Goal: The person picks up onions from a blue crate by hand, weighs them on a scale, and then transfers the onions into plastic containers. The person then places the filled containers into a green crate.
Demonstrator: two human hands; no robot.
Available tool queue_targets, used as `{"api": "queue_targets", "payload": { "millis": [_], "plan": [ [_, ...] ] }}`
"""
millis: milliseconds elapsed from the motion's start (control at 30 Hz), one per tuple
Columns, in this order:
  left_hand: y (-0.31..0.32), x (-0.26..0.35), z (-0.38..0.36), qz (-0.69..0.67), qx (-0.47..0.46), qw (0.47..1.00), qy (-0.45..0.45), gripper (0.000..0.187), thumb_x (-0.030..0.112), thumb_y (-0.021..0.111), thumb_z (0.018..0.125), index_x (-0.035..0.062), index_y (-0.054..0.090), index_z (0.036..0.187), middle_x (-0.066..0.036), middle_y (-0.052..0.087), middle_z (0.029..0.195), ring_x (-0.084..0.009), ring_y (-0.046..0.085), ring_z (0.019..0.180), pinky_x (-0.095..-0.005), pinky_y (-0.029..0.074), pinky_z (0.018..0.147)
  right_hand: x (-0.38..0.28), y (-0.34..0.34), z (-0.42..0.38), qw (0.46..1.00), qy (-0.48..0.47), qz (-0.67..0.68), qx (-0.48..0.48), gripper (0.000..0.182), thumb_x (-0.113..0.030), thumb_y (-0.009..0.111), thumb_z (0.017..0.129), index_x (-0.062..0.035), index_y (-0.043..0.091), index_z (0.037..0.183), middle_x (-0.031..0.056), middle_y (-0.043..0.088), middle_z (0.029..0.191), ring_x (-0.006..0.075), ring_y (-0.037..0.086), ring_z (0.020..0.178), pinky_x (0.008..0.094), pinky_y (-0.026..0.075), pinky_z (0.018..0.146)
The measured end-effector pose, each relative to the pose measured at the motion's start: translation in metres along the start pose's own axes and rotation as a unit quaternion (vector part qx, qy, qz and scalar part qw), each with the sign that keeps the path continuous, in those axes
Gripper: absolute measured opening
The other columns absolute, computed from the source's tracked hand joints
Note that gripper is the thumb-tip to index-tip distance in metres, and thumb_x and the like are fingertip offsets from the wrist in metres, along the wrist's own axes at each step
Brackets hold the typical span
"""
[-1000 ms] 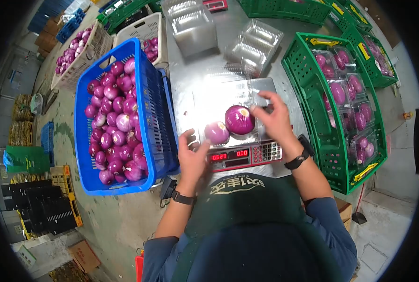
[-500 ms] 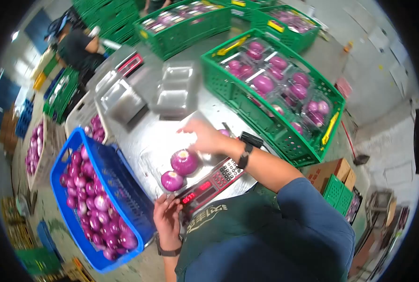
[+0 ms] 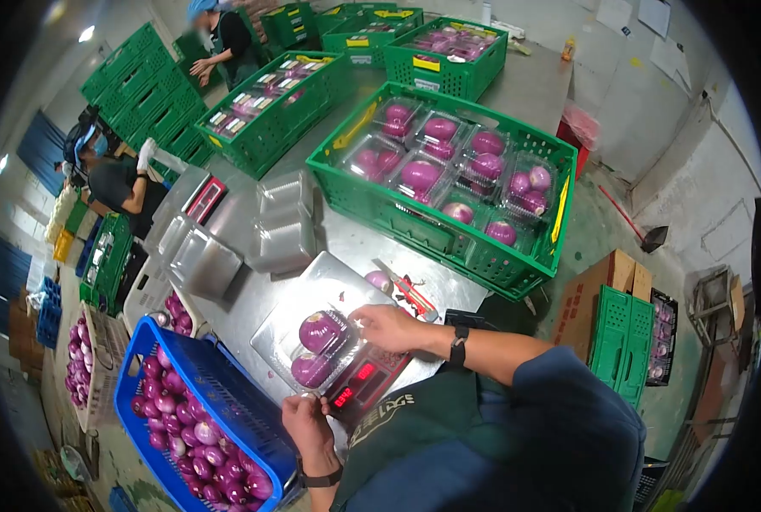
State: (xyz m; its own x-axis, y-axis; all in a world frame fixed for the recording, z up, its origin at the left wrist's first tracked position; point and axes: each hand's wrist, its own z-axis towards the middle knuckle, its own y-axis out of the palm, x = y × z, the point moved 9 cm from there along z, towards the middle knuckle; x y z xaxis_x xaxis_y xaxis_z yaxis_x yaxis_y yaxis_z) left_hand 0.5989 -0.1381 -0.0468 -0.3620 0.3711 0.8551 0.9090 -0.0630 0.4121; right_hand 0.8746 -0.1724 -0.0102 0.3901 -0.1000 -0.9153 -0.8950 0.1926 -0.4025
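Observation:
A clear plastic box (image 3: 346, 354) with a lid over it holds red onions (image 3: 320, 332) on the steel plate of a scale (image 3: 319, 286). My right hand (image 3: 389, 328) pinches the box's right edge with thumb and fingertips. At the near corner, the curled fingers of my left hand (image 3: 305, 420) grip the rim. Red digits glow on the scale's panel (image 3: 365, 386) between my hands. Just beyond the scale lie a loose onion (image 3: 379, 281) and a red-handled knife (image 3: 413, 299).
A blue crate (image 3: 218, 384) of loose onions stands at left. Past the scale are stacked empty clear boxes (image 3: 283, 224) and a green crate (image 3: 415, 226) of packed onions. Co-workers (image 3: 118, 183) stand at the far left and back.
My right hand has come back from above the scale to the box's right edge. The lid now covers the onions. My left hand stays at the near corner, and the view has shifted.

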Motion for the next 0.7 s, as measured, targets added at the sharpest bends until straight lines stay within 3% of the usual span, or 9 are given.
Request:
{"api": "queue_targets", "payload": {
  "millis": [167,267,367,400,467,500,600,633,700],
  "plan": [
    [0.033,0.027,-0.013,0.028,-0.064,0.996,0.055,0.017,-0.004,0.066,0.091,0.0033,0.051,0.094,-0.013,0.064,0.079,-0.0218,0.064,0.068,-0.0326,0.053,0.061,-0.005,-0.019,-0.009,0.961,0.005,0.276,-0.003,0.039,-0.004,0.064,0.092,0.0015,0.062,0.131,-0.0017,0.061,0.089,0.0075,0.058,0.077,0.0265,0.049,0.069],
    [0.071,0.045,-0.024,0.032,-0.121,0.99,0.066,0.02,-0.005,0.068,0.09,0.004,0.051,0.095,-0.013,0.065,0.082,-0.0206,0.065,0.071,-0.0325,0.054,0.064,-0.033,-0.051,-0.012,0.925,-0.022,0.38,0.002,0.043,0.001,0.066,0.09,0.0,0.062,0.133,0.0,0.063,0.095,0.0097,0.061,0.081,0.0262,0.052,0.076],
    [0.11,0.05,-0.03,0.06,-0.189,0.978,0.068,0.023,-0.008,0.07,0.09,0.0046,0.051,0.095,-0.012,0.068,0.09,-0.0173,0.065,0.076,-0.0302,0.054,0.07,-0.077,-0.071,-0.019,0.855,-0.103,0.503,0.075,0.046,-0.001,0.07,0.089,-0.0054,0.053,0.132,0.0049,0.058,0.12,0.014,0.062,0.104,0.0288,0.053,0.09],
    [0.119,0.046,-0.028,0.096,-0.19,0.972,0.094,0.026,0.003,0.076,0.09,0.0063,0.051,0.095,-0.011,0.07,0.089,-0.0181,0.065,0.069,-0.0305,0.053,0.06,-0.088,-0.074,-0.025,0.828,-0.121,0.541,0.088,0.046,-0.003,0.071,0.09,-0.0067,0.051,0.131,0.0061,0.057,0.125,0.0149,0.061,0.109,0.0302,0.053,0.093],
    [0.143,0.046,-0.034,0.156,-0.208,0.962,0.085,0.023,0.002,0.076,0.09,0.005,0.054,0.098,-0.011,0.07,0.092,-0.0174,0.067,0.072,-0.0307,0.056,0.064,-0.072,-0.094,-0.023,0.816,-0.068,0.545,0.179,0.052,-0.004,0.074,0.085,-0.01,0.047,0.128,0.0089,0.057,0.124,0.0157,0.058,0.113,0.0349,0.053,0.092],
    [0.157,0.047,-0.041,0.188,-0.261,0.944,0.077,0.024,0.0,0.075,0.09,0.0033,0.059,0.108,-0.011,0.071,0.1,-0.0178,0.07,0.083,-0.0316,0.058,0.077,-0.056,-0.108,-0.02,0.809,-0.06,0.539,0.228,0.052,-0.004,0.074,0.083,-0.0102,0.047,0.128,0.0089,0.058,0.121,0.0163,0.058,0.111,0.0357,0.053,0.091],
    [0.177,0.086,-0.067,0.294,-0.277,0.904,0.14,0.029,-0.003,0.074,0.088,0.0023,0.062,0.114,-0.01,0.072,0.108,-0.0177,0.07,0.096,-0.0317,0.057,0.088,-0.034,-0.175,-0.028,0.774,-0.074,0.512,0.365,0.054,-0.005,0.073,0.08,-0.0112,0.049,0.128,0.0063,0.058,0.107,0.0179,0.059,0.104,0.0355,0.052,0.088],
    [0.163,0.099,-0.067,0.31,-0.271,0.899,0.153,0.03,-0.005,0.074,0.086,0.0012,0.064,0.114,-0.01,0.072,0.111,-0.0174,0.069,0.103,-0.032,0.055,0.094,-0.023,-0.203,-0.034,0.761,-0.076,0.498,0.409,0.053,-0.007,0.072,0.081,-0.0111,0.048,0.129,0.0066,0.058,0.107,0.0182,0.059,0.103,0.0358,0.052,0.089],
    [0.12,0.13,-0.061,0.279,-0.193,0.918,0.204,0.026,-0.007,0.071,0.086,0.0005,0.066,0.11,-0.009,0.072,0.109,-0.0157,0.069,0.096,-0.0295,0.055,0.089,-0.011,-0.254,-0.052,0.737,-0.079,0.455,0.494,0.056,-0.009,0.073,0.081,-0.0092,0.047,0.13,0.0085,0.058,0.111,0.0191,0.058,0.105,0.0363,0.051,0.091]
  ]
}}
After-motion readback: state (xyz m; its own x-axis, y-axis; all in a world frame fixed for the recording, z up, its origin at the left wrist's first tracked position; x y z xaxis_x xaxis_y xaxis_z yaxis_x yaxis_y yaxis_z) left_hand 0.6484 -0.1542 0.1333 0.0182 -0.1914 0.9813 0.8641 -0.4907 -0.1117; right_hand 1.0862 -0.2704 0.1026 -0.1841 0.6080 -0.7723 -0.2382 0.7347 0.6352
